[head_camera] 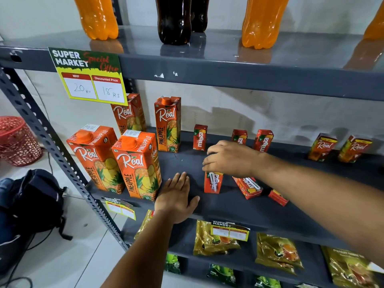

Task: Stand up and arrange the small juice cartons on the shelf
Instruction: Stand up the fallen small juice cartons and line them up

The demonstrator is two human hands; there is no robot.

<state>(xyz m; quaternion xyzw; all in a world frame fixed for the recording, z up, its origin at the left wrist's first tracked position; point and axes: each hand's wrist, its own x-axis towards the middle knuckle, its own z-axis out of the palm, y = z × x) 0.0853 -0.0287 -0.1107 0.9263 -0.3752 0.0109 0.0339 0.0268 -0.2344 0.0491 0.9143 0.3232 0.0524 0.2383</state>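
Head view looks down at a dark grey metal shelf (259, 208) stocked with juice. The right hand (230, 159) reaches in from the right, its fingers curled down over the top of a small red Maaza carton (213, 182) that stands upright near the middle of the shelf, straw side facing the camera; the fingertips pinch its top edge. The left hand (176, 196) lies flat on the shelf surface just left of that carton, fingers spread and holding nothing. Just right of the held carton, a second small carton (248, 187) lies tilted on its side under the right wrist, and a third (278, 197) lies flat beside it, partly hidden by the forearm. Toward the back of the shelf, 3 Maaza cartons (200, 137) stand upright in a row, and 2 small Real cartons (322, 146) stand farther right. On the left, 4 tall Real pineapple cartons (137, 165) stand in 2 rows. Orange and dark soda bottles (262, 21) stand on the shelf above.
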